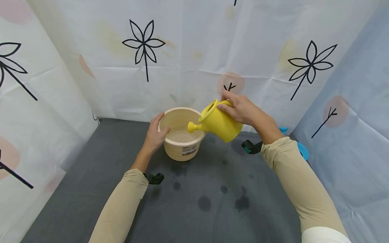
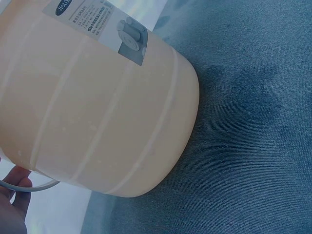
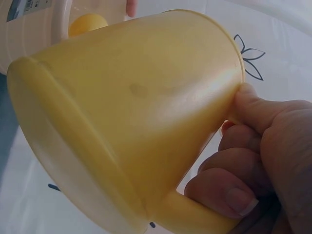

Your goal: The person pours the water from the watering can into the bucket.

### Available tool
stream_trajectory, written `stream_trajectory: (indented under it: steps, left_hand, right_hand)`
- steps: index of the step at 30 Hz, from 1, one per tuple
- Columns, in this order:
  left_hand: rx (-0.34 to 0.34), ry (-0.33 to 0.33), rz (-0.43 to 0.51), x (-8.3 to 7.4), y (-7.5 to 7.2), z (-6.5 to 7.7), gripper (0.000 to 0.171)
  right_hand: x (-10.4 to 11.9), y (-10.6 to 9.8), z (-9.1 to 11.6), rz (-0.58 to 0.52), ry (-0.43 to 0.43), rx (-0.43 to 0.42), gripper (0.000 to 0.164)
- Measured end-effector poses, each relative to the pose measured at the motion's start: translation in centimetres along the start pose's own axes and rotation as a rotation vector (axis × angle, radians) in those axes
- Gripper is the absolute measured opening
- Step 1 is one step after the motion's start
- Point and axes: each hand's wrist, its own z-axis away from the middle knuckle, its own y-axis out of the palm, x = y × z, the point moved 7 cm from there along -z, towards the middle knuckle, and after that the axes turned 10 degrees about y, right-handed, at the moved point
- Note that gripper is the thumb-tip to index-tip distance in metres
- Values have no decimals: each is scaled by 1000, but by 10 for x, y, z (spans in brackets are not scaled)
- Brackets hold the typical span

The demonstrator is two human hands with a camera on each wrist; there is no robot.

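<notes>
A cream plastic bucket (image 1: 180, 150) stands upright on the grey surface, a printed label on its front. My left hand (image 1: 155, 134) grips its left rim; in the left wrist view the fingers (image 2: 18, 178) show beside a thin pale handle. My right hand (image 1: 243, 108) holds a yellow watering can (image 1: 222, 123) by its handle. The can is tilted, its round spout head (image 1: 191, 127) over the bucket's opening. In the right wrist view, fingers curl round the handle and the thumb presses the can (image 3: 131, 107). Whether water flows is too small to tell.
Dark wet spots (image 1: 204, 203) mark the grey cloth surface (image 1: 182, 227). A blue object (image 1: 302, 151) lies partly hidden behind the right forearm. White sheets with flower drawings (image 1: 198, 44) hang at the back and sides.
</notes>
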Motion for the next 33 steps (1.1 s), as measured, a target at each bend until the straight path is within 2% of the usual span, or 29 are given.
stream_trajectory:
  steps: [33]
  left_hand:
    - [-5, 10, 6, -4, -1, 2, 67]
  right_hand:
    - [3, 1, 1, 15, 21, 13, 20]
